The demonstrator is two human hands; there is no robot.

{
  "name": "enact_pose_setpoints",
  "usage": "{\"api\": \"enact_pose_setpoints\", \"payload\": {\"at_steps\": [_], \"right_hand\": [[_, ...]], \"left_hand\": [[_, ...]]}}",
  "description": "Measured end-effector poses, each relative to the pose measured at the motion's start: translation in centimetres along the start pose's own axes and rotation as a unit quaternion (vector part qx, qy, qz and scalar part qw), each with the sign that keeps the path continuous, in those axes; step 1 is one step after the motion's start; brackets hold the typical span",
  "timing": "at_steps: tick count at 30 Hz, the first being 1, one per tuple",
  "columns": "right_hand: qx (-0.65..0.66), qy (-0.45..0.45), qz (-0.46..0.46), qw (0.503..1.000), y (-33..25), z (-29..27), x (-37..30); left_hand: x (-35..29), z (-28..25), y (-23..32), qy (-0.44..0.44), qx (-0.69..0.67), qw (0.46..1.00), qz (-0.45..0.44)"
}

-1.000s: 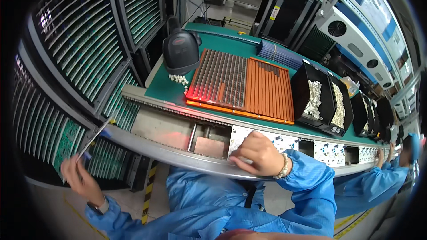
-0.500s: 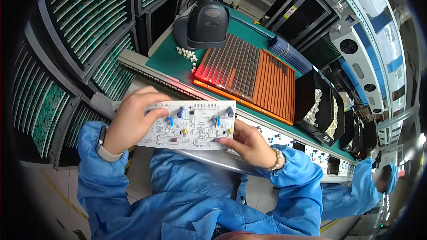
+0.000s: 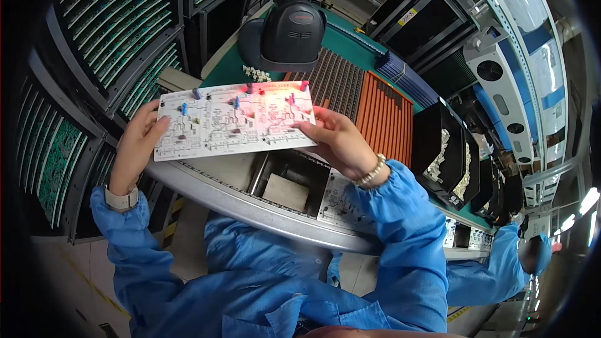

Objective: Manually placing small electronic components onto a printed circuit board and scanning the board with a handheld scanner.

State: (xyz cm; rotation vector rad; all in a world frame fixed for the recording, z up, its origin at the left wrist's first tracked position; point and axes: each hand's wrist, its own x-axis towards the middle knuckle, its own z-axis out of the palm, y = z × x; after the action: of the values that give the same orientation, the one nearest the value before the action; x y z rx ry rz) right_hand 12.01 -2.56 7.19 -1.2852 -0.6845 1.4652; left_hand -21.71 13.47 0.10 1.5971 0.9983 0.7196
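Note:
A white circuit board (image 3: 216, 126) with blue, black and red components is held up between both hands, its face tilted toward me. My left hand (image 3: 139, 138) grips its left end, thumb on the front. My right hand (image 3: 341, 141) pinches the right end with the thumb over the face. Red light falls on the board's right part. Behind it stands a black barcode scanner (image 3: 293, 34) on its stand. Beyond the board's right end lies an orange tray (image 3: 386, 109) with rows of small dark parts, partly hidden by the board.
Under my hands runs a conveyor with a metal rail (image 3: 263, 228) and another white board (image 3: 343, 203). Small white connectors (image 3: 255, 74) lie on the green mat. Black bins (image 3: 446, 153) hold white parts at right. Racks of green boards (image 3: 119, 19) stand left. A co-worker's blue sleeve (image 3: 504, 263) shows at right.
Both hands have raised the board away from me and to the left, into the scanner's red light. More of its left end shows, and the conveyor beneath has come into sight.

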Motion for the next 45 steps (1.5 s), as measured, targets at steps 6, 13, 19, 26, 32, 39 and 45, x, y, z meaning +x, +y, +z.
{"api": "enact_pose_setpoints", "payload": {"at_steps": [6,13,19,26,32,39,45], "right_hand": [[0.004,-0.043,-0.035,0.998,-0.1,1.3,3.6],[0.003,-0.061,-0.049,0.997,-0.1,1.8,4.5],[0.004,-0.062,-0.042,0.997,-0.8,1.8,4.7],[0.000,-0.052,-0.025,0.998,-1.3,1.4,4.4],[-0.011,-0.027,-0.017,0.999,-2.4,-0.2,3.4],[0.000,0.037,-0.041,0.998,-3.0,-3.0,2.3],[-0.002,0.060,-0.051,0.997,-3.9,-3.3,0.9]], "left_hand": [[0.6,0.0,-0.2,0.056,-0.141,0.987,0.050],[1.0,-0.6,0.0,0.069,-0.136,0.987,0.043],[1.6,-0.6,0.3,0.073,-0.135,0.987,0.052],[1.6,-0.5,1.2,0.071,-0.138,0.987,0.052],[2.8,1.0,2.2,0.015,-0.150,0.987,0.057],[4.8,3.7,4.0,-0.032,-0.135,0.985,0.104],[5.6,4.6,4.6,-0.060,-0.123,0.986,0.096]]}}
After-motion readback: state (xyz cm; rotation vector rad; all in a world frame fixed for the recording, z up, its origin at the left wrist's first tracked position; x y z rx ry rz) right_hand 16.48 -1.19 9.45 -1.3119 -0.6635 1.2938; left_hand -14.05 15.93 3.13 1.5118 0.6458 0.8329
